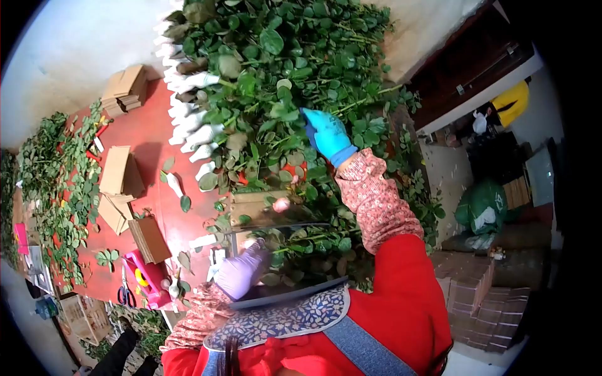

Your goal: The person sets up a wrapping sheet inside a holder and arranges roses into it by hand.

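Observation:
My right hand [327,133], in a blue glove, reaches into the heap of leafy rose stems [301,69]. Its fingers stretch toward the upper left, the tips partly among the leaves. White sleeves [199,135] cover the flower heads along the heap's left side. Close to my body, my left hand [241,272], in a purple glove, is at the left end of a dark-edged holder [285,294] with rose stems in it. Motion smears its fingers, so its grip is unclear. A pale pink rose [281,204] lies just beyond, beside a cardboard piece [257,213].
On the red table [157,207] at left are folded cardboard stacks [122,172], scissors [126,293], a pink tape dispenser [145,276] and loose leaves [69,207]. Bundled cardboard [495,313] and a green sack [483,207] stand right. A person's dark-clothed legs [113,354] show lower left.

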### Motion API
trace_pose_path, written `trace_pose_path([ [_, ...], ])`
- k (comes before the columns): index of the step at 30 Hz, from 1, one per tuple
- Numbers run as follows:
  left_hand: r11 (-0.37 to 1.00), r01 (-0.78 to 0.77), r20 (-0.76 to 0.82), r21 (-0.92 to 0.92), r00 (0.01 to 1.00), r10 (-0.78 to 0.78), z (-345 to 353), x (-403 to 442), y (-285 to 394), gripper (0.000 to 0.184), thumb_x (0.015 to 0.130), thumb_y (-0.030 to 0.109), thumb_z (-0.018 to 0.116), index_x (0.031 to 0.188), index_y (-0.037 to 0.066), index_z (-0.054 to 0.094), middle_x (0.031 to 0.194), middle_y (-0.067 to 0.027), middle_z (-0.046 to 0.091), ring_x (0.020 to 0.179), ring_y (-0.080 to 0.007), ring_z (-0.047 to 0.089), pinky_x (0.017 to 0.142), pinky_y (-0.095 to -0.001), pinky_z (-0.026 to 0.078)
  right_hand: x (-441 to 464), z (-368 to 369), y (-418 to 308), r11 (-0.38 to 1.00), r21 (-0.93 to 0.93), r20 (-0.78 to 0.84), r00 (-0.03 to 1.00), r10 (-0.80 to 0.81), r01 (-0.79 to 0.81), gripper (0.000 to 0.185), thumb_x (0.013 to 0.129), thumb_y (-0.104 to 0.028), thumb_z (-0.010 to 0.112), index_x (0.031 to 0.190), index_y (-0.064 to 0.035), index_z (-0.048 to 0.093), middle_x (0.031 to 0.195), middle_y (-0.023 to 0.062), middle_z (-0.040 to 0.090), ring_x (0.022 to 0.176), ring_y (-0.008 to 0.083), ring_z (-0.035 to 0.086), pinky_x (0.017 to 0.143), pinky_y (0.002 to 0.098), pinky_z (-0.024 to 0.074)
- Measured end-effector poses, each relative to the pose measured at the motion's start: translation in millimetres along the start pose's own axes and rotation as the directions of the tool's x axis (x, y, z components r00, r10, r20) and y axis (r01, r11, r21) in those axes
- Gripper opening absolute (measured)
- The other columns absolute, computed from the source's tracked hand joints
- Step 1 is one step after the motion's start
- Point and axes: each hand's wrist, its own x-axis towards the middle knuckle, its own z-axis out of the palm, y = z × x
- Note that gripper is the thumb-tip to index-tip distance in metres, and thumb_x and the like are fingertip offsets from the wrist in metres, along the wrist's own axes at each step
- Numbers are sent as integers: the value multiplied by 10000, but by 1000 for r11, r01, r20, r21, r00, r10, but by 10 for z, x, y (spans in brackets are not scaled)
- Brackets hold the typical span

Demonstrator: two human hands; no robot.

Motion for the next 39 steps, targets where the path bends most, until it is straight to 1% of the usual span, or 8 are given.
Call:
trace_pose_path([
  [10,988,152,125,7,980,-152,180,71,-55,372,867,176,645,1237,143,630,1283,-115,617,744,-326,676,634,-402,549,-618,-297,69,947,-287,184,978,-93,144,621,772,-60,687,1368,-61,513,1078,113,660,892,347,638,742,436,519],
  [13,984,180,141,5,974,-179,157,38,-87,356,867,166,646,1222,138,637,1285,-122,615,737,-328,673,642,-399,550,-515,-297,-80,971,-112,161,968,-191,210,632,783,8,683,1384,-41,497,1129,124,658,973,309,659,815,406,535],
  [17,987,161,88,22,983,-162,275,-34,-159,355,859,152,654,1212,125,641,1236,-123,628,709,-334,665,622,-401,547,-527,157,-29,631,768,-108,993,-39,108,640,802,95,703,1388,-15,472,1148,119,674,1081,216,648,970,333,509],
  [24,983,182,119,6,976,-181,251,24,-144,356,879,162,632,1234,132,639,1257,-132,627,697,-331,666,610,-404,545,-6,-444,-553,800,377,-217,885,-413,466,231,870,-35,699,1097,-17,661,957,118,691,863,233,678,757,323,545],
  [29,989,146,106,29,983,-148,231,95,-154,371,886,168,627,1256,147,637,1331,-132,601,692,-318,672,615,-398,547,-291,-495,-294,869,372,126,909,-396,327,231,828,-78,701,1058,-90,683,916,100,682,793,311,663,677,372,534],
  [32,993,64,42,101,997,-69,311,68,-197,329,868,172,617,1194,148,662,1430,-45,555,541,-207,621,484,-349,493,-714,-44,236,925,-30,395,854,-338,380,349,777,-155,696,1123,-123,668,1254,95,607,1093,304,610,891,438,493],
  [33,993,106,127,55,986,-112,286,95,-161,381,883,178,632,1261,141,623,1325,-133,599,684,-308,666,599,-406,540,-799,10,292,947,-88,509,831,-223,308,307,802,-196,679,1103,-135,673,1357,117,546,1238,318,531,1032,499,403],
  [39,994,45,92,94,994,-54,344,96,-145,237,857,205,651,1069,101,673,1369,-106,594,618,-260,656,538,-373,529,-930,686,646,917,-266,686,727,-37,298,316,816,-219,677,1127,-166,682,1451,142,485,1406,339,380,1168,621,201],
])
